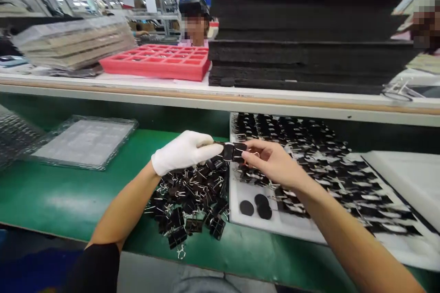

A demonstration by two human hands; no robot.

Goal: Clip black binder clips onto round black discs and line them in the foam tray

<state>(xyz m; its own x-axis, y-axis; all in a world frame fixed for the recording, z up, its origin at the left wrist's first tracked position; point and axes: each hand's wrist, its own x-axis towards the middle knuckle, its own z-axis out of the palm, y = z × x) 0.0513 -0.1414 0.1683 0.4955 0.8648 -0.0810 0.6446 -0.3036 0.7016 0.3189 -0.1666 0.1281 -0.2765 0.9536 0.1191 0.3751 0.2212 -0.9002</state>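
Note:
My left hand (187, 150), in a white glove, pinches a dark piece (228, 151) between thumb and fingers. My bare right hand (270, 160) grips a black binder clip (239, 152) by its right side, thumb and fingers pressed on it. Clip and dark piece touch each other, above the left edge of a white foam tray (238, 201). Below my left hand lies a heap of black binder clips (194, 192) on the green mat. Rows of clips (330, 169) fill much of the tray, and several black discs (246, 208) lie in its near left corner.
Clear plastic trays (85, 142) lie on the green mat (72, 197) at left. A shelf (154, 96) crosses behind, bearing a red foam tray (154, 72), stacked trays (75, 43) and a tall black foam stack (309, 55). A person (195, 27) is beyond; another is at far right.

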